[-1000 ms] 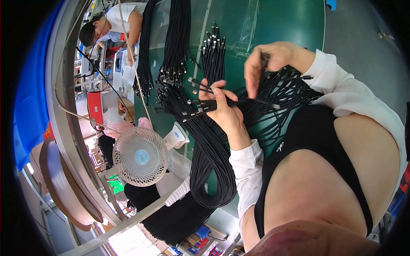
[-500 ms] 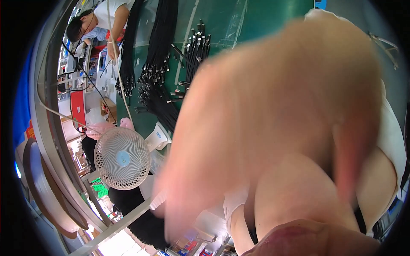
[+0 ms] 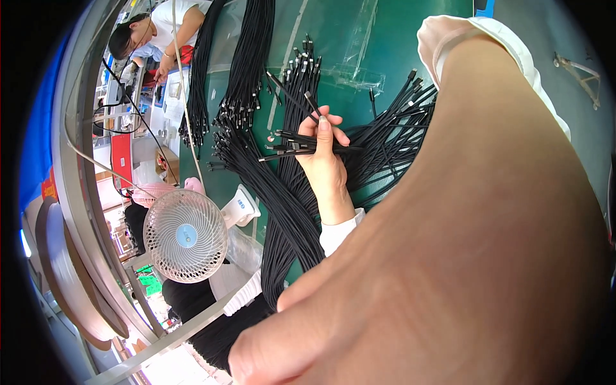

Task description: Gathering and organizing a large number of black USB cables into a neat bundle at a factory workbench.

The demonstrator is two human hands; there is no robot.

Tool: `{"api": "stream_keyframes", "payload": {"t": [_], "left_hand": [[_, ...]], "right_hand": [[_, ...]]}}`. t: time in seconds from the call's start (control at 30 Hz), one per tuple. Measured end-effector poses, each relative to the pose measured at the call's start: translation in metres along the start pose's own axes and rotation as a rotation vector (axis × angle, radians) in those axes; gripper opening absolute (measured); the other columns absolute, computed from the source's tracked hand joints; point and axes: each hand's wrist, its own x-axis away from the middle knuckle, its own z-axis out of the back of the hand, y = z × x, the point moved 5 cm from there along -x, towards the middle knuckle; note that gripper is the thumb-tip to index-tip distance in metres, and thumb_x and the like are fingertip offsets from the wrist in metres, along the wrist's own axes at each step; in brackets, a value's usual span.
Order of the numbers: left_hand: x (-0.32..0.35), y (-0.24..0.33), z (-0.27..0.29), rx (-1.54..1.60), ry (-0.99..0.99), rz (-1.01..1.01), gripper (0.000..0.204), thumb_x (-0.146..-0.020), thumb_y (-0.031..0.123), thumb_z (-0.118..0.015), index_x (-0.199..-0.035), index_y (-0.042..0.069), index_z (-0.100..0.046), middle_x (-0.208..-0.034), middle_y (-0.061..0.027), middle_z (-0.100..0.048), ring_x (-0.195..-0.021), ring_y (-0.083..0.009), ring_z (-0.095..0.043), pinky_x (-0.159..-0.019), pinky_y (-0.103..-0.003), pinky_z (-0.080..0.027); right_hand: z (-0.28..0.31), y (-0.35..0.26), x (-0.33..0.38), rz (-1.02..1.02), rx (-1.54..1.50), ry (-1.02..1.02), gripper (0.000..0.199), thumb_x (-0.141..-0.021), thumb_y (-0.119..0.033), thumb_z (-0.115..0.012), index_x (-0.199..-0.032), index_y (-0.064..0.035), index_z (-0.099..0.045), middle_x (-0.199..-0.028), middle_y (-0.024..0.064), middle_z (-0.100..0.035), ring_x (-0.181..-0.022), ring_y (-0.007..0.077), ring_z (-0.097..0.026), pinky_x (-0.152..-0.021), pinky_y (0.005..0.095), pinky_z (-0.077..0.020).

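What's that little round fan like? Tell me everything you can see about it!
The fan is small and round, with a pale pink wire cage that looks like plastic and a light blue hub in the middle. Behind the cage sits a white body with a clamp-like end. It is tilted, at the edge of the green table, left of the black cables. No hand touches it. Whether it spins cannot be told.

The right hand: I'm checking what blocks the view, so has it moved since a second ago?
Yes. The right hand left the black cables on the green table and rose close to the camera.
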Motion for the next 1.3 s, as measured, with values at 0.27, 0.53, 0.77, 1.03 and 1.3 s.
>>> {"api": "stream_keyframes", "payload": {"t": [0.27, 0.53, 0.77, 1.03, 1.3], "left_hand": [[-0.002, 0.0, 0.003, 0.052, 0.038, -0.045, 0.021, -0.089, 0.012, -0.05, -0.101, -0.004, -0.052, -0.078, -0.0103, -0.058, -0.051, -0.0092, -0.048, -0.05, -0.02, -0.039], [-0.002, 0.008, 0.006, 0.101, 0.073, -0.119, 0.018, -0.088, 0.014, -0.051, -0.096, -0.002, -0.051, -0.071, -0.01, -0.057, -0.045, -0.0103, -0.043, -0.043, -0.021, -0.035], [0.002, 0.01, 0.008, 0.127, 0.118, -0.15, 0.016, -0.088, 0.013, -0.052, -0.092, -0.002, -0.052, -0.069, -0.0093, -0.055, -0.046, -0.0117, -0.044, -0.042, -0.021, -0.035], [0.003, 0.009, 0.005, 0.065, 0.103, -0.168, 0.016, -0.087, 0.014, -0.053, -0.084, -0.001, -0.051, -0.067, -0.0091, -0.053, -0.046, -0.0137, -0.046, -0.043, -0.021, -0.036], [0.004, 0.006, 0.007, 0.127, 0.118, -0.158, 0.013, -0.086, 0.011, -0.055, -0.081, -0.001, -0.052, -0.065, -0.0095, -0.054, -0.045, -0.0126, -0.045, -0.042, -0.021, -0.035]], "right_hand": [[0.0, 0.008, -0.001, 0.014, -0.181, 0.097, 0.018, -0.086, -0.017, -0.056, -0.086, 0.0015, -0.058, -0.077, 0.006, -0.06, -0.07, 0.0122, -0.056, -0.063, 0.0233, -0.0441], [-0.003, 0.031, -0.009, -0.006, -0.352, 0.178, 0.017, -0.087, -0.014, -0.056, -0.081, 0.0013, -0.058, -0.072, 0.0041, -0.059, -0.065, 0.0086, -0.054, -0.06, 0.0207, -0.0431], [-0.03, 0.149, 0.028, -0.382, 0.108, 0.188, 0.032, -0.082, -0.024, -0.062, -0.102, 0.0007, -0.059, -0.088, 0.0047, -0.06, -0.083, 0.0111, -0.057, -0.075, 0.0246, -0.0463], [-0.055, 0.149, 0.036, -0.415, -0.187, 0.288, 0.028, -0.084, -0.024, -0.059, -0.088, 0.0031, -0.064, -0.071, 0.0066, -0.062, -0.05, 0.0085, -0.052, -0.053, 0.0227, -0.0436], [-0.065, 0.137, 0.047, -0.088, 0.11, 0.392, 0.019, -0.086, -0.012, -0.055, -0.092, 0.0046, -0.062, -0.086, 0.0112, -0.061, -0.059, 0.01, -0.054, -0.057, 0.022, -0.0457]]}}
